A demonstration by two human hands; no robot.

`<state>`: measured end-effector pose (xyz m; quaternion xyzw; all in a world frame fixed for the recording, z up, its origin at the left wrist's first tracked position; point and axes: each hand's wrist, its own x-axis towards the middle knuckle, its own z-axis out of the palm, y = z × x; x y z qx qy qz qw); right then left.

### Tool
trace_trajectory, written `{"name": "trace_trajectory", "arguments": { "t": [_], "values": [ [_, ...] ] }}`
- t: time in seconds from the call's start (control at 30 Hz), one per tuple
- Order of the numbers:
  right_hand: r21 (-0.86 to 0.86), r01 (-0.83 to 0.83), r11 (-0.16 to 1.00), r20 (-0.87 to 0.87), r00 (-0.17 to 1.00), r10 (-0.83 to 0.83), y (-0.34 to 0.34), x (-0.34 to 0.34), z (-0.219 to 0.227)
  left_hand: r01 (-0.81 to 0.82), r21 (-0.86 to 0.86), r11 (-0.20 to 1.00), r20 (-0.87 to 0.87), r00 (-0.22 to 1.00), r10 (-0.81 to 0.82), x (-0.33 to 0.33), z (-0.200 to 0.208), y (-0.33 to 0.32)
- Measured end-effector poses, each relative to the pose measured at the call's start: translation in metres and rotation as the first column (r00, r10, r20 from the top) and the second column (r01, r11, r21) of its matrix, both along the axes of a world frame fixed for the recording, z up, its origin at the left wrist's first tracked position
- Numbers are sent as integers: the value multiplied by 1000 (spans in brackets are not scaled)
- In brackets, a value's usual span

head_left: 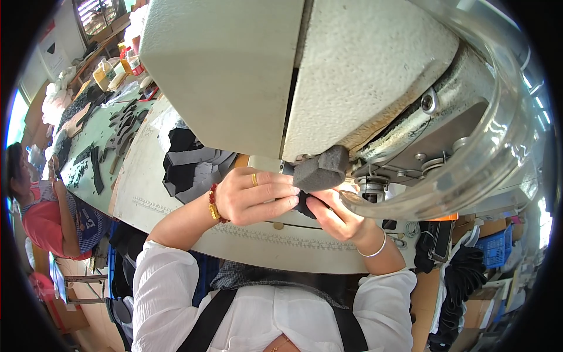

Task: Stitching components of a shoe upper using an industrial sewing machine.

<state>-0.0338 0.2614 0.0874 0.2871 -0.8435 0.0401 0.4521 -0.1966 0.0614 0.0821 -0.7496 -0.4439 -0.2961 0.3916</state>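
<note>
Both my hands meet in front of a large pale sewing machine (363, 70), at a small dark fabric piece (304, 206). My left hand (255, 196) has its fingers pressed together, their tips at the left side of the piece; its thumb is hidden. From the right, my right hand (340, 218) pinches the piece between thumb and fingers. Just above the fingertips, a grey foam block (321, 170) sits against the machine head and covers part of the view. The needle area is partly hidden behind a clear curved guard (428, 202).
Black and grey cut pieces (196, 164) lie on the table (155, 196) to the left. A ruler strip (287, 237) runs along its front. Farther left, a person (50, 211) sits by a green table (111, 117) with dark scraps. A blue crate (494, 246) stands right.
</note>
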Motion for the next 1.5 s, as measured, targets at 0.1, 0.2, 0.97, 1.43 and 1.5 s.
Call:
{"name": "trace_trajectory", "arguments": {
  "t": [0.1,0.2,0.97,1.43,1.5],
  "values": [
    [1,-6,1000,-12,1000,6,0,0,1,-3,-31,1000,-9,1000,2,-1,2,-1],
    [-37,-21,999,-11,1000,21,-3,-1,2,54,-68,996,42,998,-51,-1,-1,-1],
    [-83,229,970,43,973,-226,42,14,-48,-32,-70,997,131,991,41,25,4,1],
    [-119,286,951,88,957,-277,41,19,-55,-93,-54,994,165,981,101,24,18,1],
    [-122,295,948,90,954,-286,41,17,-57,-127,-30,991,73,989,129,21,18,3]
  ]
}}
